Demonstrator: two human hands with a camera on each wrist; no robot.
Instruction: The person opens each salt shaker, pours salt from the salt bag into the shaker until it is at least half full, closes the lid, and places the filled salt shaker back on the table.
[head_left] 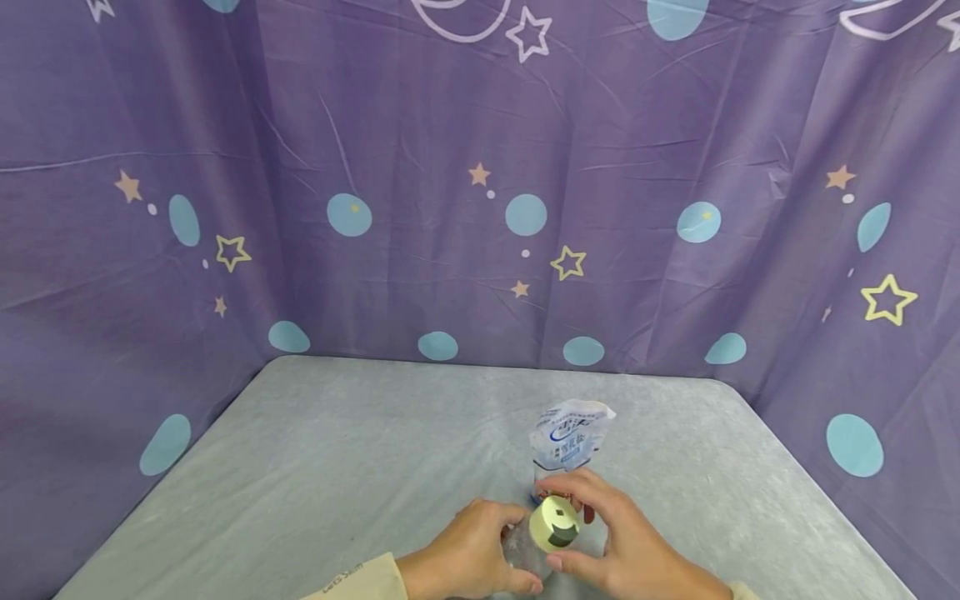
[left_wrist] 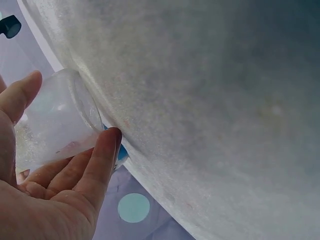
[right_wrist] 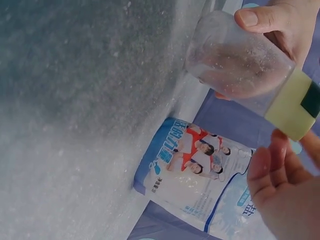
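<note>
A clear seasoning jar (right_wrist: 240, 55) with a pale yellow lid (head_left: 553, 523) stands near the front of the table, a little right of centre. The lid has a dark green flap (head_left: 562, 535). My left hand (head_left: 476, 550) grips the jar's body, thumb on one side and fingers on the other. My right hand (head_left: 622, 533) curls round the lid, its fingertips at the lid's edge in the right wrist view. A few small grains cling to the jar's wall. Just behind the jar stands a white and blue salt bag (head_left: 572, 437), its lower part partly hidden by my right hand.
The table (head_left: 360, 442) has a light grey cloth over it. A purple curtain (head_left: 450, 275) with stars and blue dots hangs along its back and both sides.
</note>
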